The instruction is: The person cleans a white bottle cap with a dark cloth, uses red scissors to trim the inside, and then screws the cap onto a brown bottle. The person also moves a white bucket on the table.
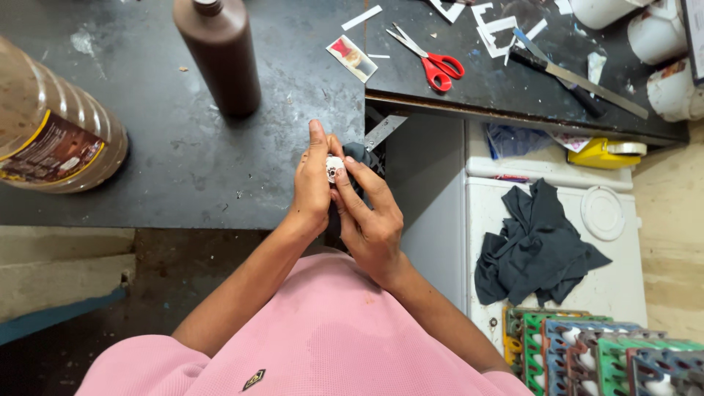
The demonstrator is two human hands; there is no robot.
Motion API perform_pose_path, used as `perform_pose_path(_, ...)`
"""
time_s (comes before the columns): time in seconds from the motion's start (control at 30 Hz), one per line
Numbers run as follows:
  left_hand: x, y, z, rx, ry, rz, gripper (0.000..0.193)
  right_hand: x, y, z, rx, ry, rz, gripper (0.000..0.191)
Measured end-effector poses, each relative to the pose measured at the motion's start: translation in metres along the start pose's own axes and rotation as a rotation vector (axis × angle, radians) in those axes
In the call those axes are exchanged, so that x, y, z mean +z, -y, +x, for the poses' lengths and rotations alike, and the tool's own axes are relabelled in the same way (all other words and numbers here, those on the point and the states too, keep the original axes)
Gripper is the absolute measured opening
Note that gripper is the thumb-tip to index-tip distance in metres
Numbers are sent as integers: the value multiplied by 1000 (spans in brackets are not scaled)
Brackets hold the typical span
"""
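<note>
**Both hands closed on a small white part at the bench edge**

The left hand [312,183] curled around a small white round part [334,169], fingers upright and closed on it. The right hand [370,216] pinched the same part from the other side, pressing a dark cloth [361,155] against it. They met just over the edge of the dark worktable [183,161], near a brown bottle [220,55].

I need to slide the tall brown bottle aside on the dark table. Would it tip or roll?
The brown bottle stands upright, tall and narrow, so a push near its top would probably tip it. Its round body suggests it would roll once down. It looks like rigid plastic, unlikely to break.
</note>
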State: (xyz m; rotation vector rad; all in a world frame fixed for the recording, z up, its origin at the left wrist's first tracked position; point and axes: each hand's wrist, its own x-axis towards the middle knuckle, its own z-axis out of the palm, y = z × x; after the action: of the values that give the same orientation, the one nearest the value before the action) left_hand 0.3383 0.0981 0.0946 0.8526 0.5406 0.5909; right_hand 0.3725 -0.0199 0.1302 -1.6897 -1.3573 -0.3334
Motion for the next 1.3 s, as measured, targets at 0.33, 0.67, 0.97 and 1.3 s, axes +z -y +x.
perform_pose_path(0.33,-3,8,9,-204,-55,-42,56,10,-6,2,309,-34,188,25)
perform_pose_path(0.67,-3,-14,4,256,11,398,51,-10,3,27,370,50,447,40)
perform_pose_path(0.97,-17,-10,5,209,93,499,44,-5,6,31,276,51,405,24)
perform_pose_path(1.3,-45,4,1,-763,359,163,49,-31,-20,49,-419,618,224,42)
